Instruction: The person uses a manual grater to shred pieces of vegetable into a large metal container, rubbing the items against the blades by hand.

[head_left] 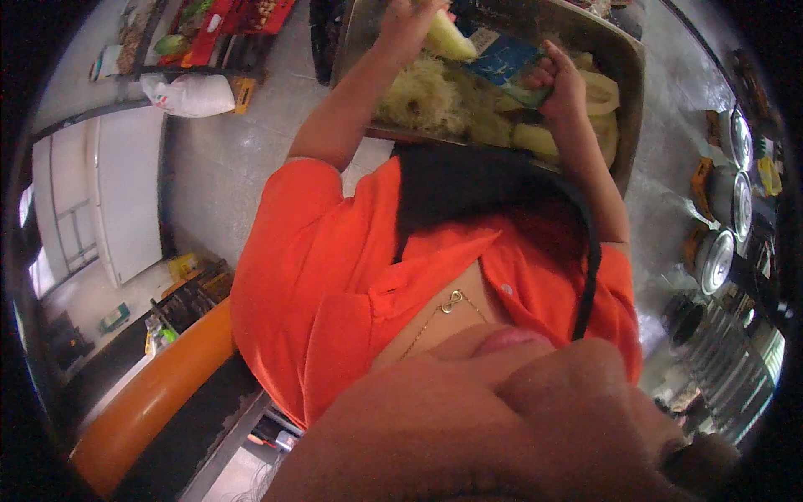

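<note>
At the top, my left hand [411, 22] grips a long, peeled, pale green vegetable or fruit piece [453, 39]. Its lower end lies against or just over a flat blue-and-green object [502, 59], whose exact kind I cannot tell. My right hand [558, 78] is closed around the right end of that flat object. Both are over a large metal tray [630, 106]. Beneath my left forearm, a heap of pale, fine shreds [420, 94] lies in the tray. Cut pale pieces [599, 94], one with a hollow, lie around and beyond my right hand.
Red crates [241, 19] with produce stand at the upper left, near a full white plastic bag [197, 95]. Several lidded metal pots [715, 260] stand at the right. An orange curved surface [163, 389] is at the lower left. Grey tiled floor [207, 169] surrounds the tray.
</note>
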The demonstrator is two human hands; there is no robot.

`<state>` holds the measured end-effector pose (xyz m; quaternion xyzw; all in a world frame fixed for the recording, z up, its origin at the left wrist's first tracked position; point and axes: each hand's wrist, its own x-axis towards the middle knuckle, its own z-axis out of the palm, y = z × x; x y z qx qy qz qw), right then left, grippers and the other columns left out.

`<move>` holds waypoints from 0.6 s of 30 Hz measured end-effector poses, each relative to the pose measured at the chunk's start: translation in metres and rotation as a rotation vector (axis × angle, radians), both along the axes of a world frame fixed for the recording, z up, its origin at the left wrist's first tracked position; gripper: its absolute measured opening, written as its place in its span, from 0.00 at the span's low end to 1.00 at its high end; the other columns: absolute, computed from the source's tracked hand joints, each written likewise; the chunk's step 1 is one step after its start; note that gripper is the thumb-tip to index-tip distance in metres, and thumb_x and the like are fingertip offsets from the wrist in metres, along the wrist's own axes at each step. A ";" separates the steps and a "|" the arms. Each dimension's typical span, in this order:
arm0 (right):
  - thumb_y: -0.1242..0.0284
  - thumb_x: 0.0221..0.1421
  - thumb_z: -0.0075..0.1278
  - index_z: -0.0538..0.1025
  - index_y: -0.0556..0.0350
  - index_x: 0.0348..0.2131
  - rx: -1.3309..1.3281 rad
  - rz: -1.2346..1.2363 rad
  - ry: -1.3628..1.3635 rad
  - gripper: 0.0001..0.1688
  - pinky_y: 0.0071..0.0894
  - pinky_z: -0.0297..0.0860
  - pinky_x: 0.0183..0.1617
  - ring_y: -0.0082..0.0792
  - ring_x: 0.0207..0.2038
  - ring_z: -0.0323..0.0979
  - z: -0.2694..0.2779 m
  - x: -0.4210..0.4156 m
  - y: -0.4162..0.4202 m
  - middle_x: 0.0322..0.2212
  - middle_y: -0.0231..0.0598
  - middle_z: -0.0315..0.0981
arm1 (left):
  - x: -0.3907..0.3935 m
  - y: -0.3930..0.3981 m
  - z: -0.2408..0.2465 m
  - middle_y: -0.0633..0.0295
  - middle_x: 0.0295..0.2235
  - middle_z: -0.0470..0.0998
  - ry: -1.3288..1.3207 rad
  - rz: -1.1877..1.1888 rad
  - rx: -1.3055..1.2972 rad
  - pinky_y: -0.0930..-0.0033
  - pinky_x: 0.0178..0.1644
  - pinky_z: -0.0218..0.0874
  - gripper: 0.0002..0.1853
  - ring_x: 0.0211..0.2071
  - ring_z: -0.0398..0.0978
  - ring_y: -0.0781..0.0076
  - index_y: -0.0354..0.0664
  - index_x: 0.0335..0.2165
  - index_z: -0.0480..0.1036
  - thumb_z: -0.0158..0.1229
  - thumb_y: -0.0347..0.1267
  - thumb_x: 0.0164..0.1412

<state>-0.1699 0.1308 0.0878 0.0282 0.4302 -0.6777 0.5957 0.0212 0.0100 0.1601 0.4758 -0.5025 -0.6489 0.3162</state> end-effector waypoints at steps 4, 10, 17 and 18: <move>0.71 0.56 0.45 0.68 0.49 0.35 -0.069 0.023 -0.077 0.05 0.24 0.52 0.19 0.19 0.14 0.46 -0.001 0.004 0.000 0.13 0.22 0.47 | -0.019 -0.038 -0.062 0.51 0.47 0.67 0.132 -0.195 -0.237 0.63 0.47 0.61 0.32 0.46 0.69 0.61 0.41 0.52 0.56 0.60 0.39 0.54; 0.70 0.55 0.46 0.68 0.52 0.37 0.038 -0.045 0.023 0.09 0.25 0.53 0.19 0.22 0.16 0.50 0.005 0.006 0.000 0.16 0.25 0.52 | -0.033 0.010 -0.001 0.49 0.58 0.50 -0.242 -0.024 -0.070 0.57 0.52 0.57 0.41 0.55 0.58 0.56 0.44 0.59 0.47 0.61 0.34 0.53; 0.72 0.56 0.46 0.68 0.51 0.37 0.057 -0.016 0.048 0.08 0.24 0.51 0.19 0.20 0.15 0.46 0.003 0.016 0.002 0.15 0.23 0.48 | -0.043 -0.008 -0.123 0.47 0.56 0.55 -0.152 0.004 -1.252 0.53 0.55 0.53 0.38 0.54 0.58 0.50 0.39 0.58 0.49 0.58 0.36 0.53; 0.72 0.56 0.46 0.68 0.52 0.37 0.096 -0.042 0.060 0.08 0.24 0.51 0.19 0.20 0.15 0.46 -0.001 0.010 0.001 0.15 0.23 0.49 | -0.043 -0.015 -0.106 0.47 0.56 0.55 -0.308 0.011 -0.892 0.53 0.55 0.53 0.38 0.55 0.58 0.50 0.39 0.58 0.49 0.58 0.36 0.53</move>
